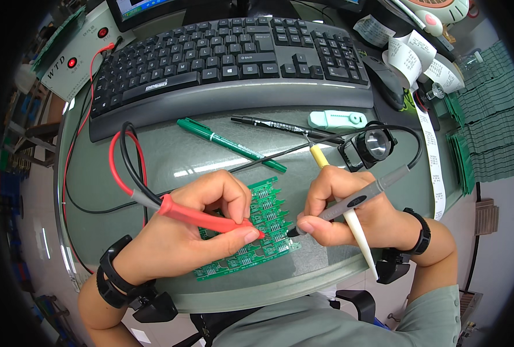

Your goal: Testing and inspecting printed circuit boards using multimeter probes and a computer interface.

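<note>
A green printed circuit board panel (274,214) with rows of small repeated sections lies flat on the desk between my hands. My left hand (196,225) pinches a red test probe (193,215), its tip low over the panel; red and black leads run from its back end. My right hand (352,211) grips a grey test probe (355,199) with a black cable, its dark tip at the panel's right edge. That hand also holds a slim tool with a yellow section (319,155), a thin metal tip and a white tapered end (358,240). Whether the tips touch the board I cannot tell.
Beyond the panel lie a green pen (228,143), a black marker (274,125), a mint cutter (337,119) and a black loupe (372,146). A keyboard (228,63) spans the back. A white box (75,55) stands left; paper strips (407,61) and stacked green boards (494,110) are right.
</note>
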A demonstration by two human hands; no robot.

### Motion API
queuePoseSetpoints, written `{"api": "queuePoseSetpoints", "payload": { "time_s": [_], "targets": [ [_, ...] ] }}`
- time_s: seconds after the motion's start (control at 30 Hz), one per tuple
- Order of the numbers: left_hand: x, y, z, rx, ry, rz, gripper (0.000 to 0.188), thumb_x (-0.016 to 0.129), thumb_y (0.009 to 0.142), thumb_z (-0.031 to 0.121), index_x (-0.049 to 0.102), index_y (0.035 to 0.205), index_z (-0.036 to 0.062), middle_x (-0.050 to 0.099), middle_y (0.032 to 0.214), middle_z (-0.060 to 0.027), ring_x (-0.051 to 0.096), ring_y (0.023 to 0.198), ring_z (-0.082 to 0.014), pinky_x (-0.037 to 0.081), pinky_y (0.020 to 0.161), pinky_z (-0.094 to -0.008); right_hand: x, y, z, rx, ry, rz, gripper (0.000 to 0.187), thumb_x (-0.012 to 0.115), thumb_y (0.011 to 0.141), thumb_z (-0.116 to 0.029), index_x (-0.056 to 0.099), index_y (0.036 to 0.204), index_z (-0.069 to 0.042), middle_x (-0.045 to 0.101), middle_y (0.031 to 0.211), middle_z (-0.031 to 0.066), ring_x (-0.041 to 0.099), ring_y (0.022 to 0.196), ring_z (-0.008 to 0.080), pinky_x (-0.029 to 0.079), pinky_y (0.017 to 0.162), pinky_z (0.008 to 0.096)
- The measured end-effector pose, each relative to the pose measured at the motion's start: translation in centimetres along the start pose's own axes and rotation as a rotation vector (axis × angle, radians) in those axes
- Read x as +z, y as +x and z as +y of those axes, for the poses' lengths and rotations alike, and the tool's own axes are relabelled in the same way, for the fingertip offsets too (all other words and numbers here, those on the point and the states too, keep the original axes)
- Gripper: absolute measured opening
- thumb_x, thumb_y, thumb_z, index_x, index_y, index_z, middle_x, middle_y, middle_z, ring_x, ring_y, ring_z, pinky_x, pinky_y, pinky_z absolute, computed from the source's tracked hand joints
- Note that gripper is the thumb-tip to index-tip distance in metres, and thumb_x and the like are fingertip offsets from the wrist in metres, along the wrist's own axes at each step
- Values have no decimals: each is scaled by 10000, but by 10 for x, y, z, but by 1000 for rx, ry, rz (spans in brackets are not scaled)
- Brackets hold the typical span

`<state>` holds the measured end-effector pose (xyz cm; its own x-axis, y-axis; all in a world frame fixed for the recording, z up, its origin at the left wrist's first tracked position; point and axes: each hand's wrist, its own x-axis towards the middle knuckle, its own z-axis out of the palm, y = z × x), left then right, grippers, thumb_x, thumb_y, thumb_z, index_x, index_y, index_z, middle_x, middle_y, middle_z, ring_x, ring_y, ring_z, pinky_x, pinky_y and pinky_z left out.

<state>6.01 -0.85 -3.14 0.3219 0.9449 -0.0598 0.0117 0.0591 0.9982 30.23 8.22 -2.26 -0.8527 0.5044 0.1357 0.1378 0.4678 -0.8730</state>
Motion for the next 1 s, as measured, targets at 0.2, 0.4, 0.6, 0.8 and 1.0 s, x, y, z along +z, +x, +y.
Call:
{"api": "queuePoseSetpoints", "payload": {
  "time_s": [0.2,0.4,0.6,0.8,1.0],
  "targets": [
    [-1,0,0,-19,19,-15,271,732,812,43,468,860,81,523,923,-52,499,825,-83,423,714,-232,1,0,1,-21,-7,-2,249,756,807,-109,513,791,-56,658,707,50,646,630,110,477,540,227],
    [-1,-1,0,-27,22,-36,272,734,809,41,469,857,81,530,925,-55,499,820,-82,420,709,-229,1,0,1,-18,-20,3,247,758,807,-117,519,795,-55,660,715,51,642,632,108,475,544,228],
    [2,1,-1,38,-11,-2,238,693,846,28,458,848,64,520,847,-7,479,722,-43,406,614,-211,-1,0,-2,4,-37,-7,247,759,809,-131,524,797,-59,657,719,43,631,637,104,473,555,230],
    [2,2,-1,47,-18,-3,235,689,850,30,456,848,65,517,830,-9,477,714,-47,401,608,-211,0,0,-2,26,-22,-18,249,761,807,-131,523,801,-57,656,725,44,637,641,105,477,561,228],
    [3,1,-2,58,-13,6,236,689,849,28,456,844,65,517,826,-10,479,714,-49,402,609,-211,5,-1,1,-13,99,37,209,719,821,-86,519,808,-24,518,691,29,476,566,122,378,499,272]
  ]
}}
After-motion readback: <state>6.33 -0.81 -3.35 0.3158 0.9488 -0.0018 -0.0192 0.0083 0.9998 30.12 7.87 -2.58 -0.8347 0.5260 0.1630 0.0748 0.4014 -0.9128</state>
